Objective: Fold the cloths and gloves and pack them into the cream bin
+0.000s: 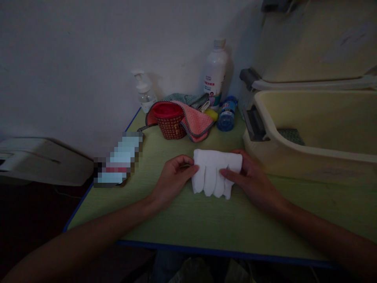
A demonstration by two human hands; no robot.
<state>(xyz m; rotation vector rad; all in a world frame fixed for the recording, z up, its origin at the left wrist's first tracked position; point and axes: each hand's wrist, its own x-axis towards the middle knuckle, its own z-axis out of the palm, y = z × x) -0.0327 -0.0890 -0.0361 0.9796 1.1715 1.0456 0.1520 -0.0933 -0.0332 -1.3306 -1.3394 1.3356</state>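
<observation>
Both hands are holding the white glove (216, 175) above or on the middle of the table (176, 228); contact beneath it is not clear. The left hand (175, 175) is pinching the glove's left edge between thumb and fingers. The right hand (253, 181) is gripping the right side, its thumb pressing the front face and its fingers passing behind. The glove is lying between the hands, its folded edge facing the wall (103, 59) and its fingers pointing toward the table's near edge.

Beyond the left hand, a pixelated flat item (119, 161) is resting along the left edge. At the right side, an open cream bin (265, 155) is standing near the right hand, with a patterned cloth (290, 136) lying inside. Toward the far edge, a red woven container (171, 122) is touching a pink cloth (196, 120); a blue bottle (226, 116) is standing to their right. Farther back, a pump bottle (145, 94) and a white bottle (216, 72) are standing near the wall.
</observation>
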